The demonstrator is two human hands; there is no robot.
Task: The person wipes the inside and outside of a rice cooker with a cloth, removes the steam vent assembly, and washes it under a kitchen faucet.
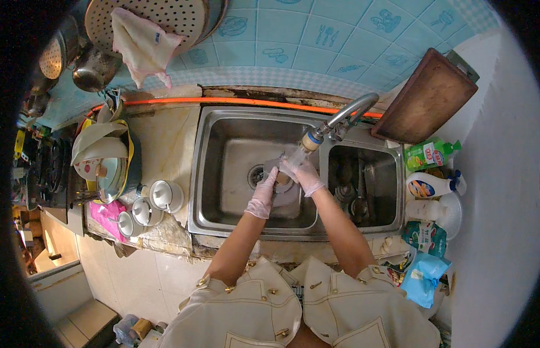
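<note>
My left hand [263, 195] and my right hand [302, 173], both in thin translucent gloves, meet under the faucet [314, 138] above the larger basin of a steel sink [235, 152]. Water runs from the faucet's nozzle onto the right hand. Between and just below the hands shows a small round brownish thing, partly covered by the fingers; whether either hand grips it is unclear. A clear, flat shape, perhaps a transparent lid or container, lies beneath the hands. The drain [256, 175] is left of the hands.
The smaller basin [335, 156] holds dark items. Lidded white jars [166, 195] and a rack of bowls [100, 150] stand on the left counter. A wooden cutting board [426, 98] leans at the back right, above a green detergent bottle [426, 155] and a white spray bottle [428, 184].
</note>
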